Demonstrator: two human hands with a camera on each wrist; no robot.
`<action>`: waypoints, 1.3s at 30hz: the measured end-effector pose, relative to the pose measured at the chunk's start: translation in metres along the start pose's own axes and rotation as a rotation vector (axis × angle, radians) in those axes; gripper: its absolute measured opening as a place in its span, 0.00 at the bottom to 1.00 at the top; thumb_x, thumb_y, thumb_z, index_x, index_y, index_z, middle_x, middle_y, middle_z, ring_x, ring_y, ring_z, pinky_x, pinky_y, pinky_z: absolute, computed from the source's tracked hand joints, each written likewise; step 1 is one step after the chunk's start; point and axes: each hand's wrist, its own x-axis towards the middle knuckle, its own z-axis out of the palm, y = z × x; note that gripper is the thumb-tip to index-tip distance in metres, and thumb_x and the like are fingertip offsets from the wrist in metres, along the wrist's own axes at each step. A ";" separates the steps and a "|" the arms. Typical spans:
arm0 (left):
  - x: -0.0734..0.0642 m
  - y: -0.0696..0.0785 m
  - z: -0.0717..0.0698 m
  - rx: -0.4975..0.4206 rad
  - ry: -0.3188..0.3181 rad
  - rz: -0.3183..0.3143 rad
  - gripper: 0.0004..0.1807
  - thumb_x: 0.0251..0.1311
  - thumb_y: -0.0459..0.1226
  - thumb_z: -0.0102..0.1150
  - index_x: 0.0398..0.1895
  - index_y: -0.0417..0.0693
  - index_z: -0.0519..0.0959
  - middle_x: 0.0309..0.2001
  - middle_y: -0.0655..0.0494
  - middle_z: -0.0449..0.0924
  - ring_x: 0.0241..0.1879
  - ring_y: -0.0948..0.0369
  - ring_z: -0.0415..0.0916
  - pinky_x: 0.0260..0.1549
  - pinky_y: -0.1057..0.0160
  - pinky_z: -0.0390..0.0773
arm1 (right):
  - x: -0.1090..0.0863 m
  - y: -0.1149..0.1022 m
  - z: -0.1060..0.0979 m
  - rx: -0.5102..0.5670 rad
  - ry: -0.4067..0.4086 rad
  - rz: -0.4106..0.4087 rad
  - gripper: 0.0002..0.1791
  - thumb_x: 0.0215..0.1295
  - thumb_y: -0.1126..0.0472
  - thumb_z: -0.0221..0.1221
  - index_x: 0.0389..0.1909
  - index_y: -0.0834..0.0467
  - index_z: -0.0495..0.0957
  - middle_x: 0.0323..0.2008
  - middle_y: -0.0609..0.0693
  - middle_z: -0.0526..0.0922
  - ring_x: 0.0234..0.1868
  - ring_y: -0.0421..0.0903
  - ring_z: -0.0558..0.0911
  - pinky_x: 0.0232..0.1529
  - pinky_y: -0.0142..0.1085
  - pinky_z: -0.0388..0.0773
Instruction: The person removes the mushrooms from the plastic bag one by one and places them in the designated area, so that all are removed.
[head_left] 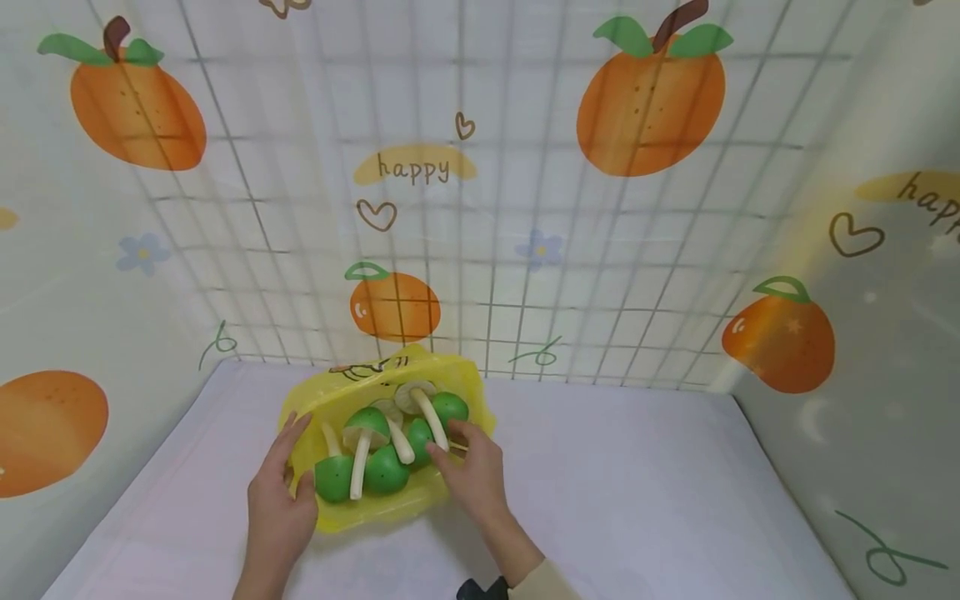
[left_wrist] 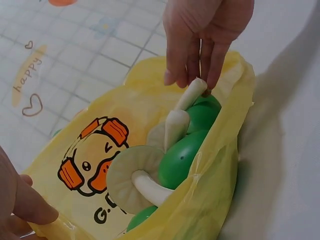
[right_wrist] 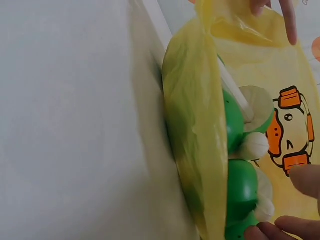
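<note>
A yellow plastic bag with a cartoon duck print lies with its mouth open, holding several toy mushrooms with green caps and white stems. My left hand holds the bag's left rim, thumb toward the near side. Over the right end of the mushrooms hangs my right hand, its thumb and fingers apart. In the left wrist view its fingertips come close to a white stem; whether they touch it I cannot tell. Some mushrooms are partly hidden behind the bag's front wall.
The bag lies on a white table. Behind the table hangs a sheet printed with oranges, hearts and writing, over a grid. Similar sheeting stands along the right side. A dark object shows at my right wrist.
</note>
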 end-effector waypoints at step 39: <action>0.004 0.004 -0.002 -0.013 -0.063 -0.084 0.46 0.60 0.11 0.49 0.82 0.46 0.61 0.79 0.39 0.61 0.77 0.44 0.59 0.67 0.56 0.66 | 0.011 -0.005 0.015 0.148 0.292 0.083 0.10 0.61 0.70 0.72 0.44 0.65 0.90 0.39 0.56 0.91 0.39 0.49 0.90 0.38 0.34 0.87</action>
